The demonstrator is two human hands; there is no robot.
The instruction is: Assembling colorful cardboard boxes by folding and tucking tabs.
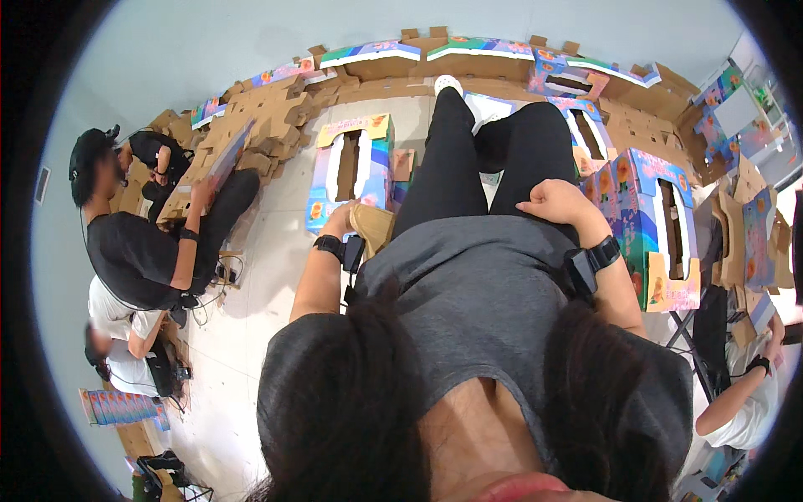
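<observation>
My left hand (339, 220) is beside my left thigh, its fingers curled against a tan, curved piece (373, 224) like a roll or folded cardboard. Its exact kind I cannot make out, and part of those fingers is hidden. Just beyond stands a colourful carton (322, 188) with yellow flaps and a long cut-out opening in its top. My right hand (556, 203) rests on my right thigh, fingers curled in, nothing seen in them. To its right is another carton (640, 226), blue and purple with a yellow flap and a similar slot.
Flattened brown cardboard (259, 117) is piled at the far left. More printed cartons (569, 84) line the back wall. Co-workers sit at the left, one in a black shirt (134, 251) holding cardboard. At the right edge a person's arm (736, 397) reaches toward cardboard. Cables (222, 284) lie on the floor.
</observation>
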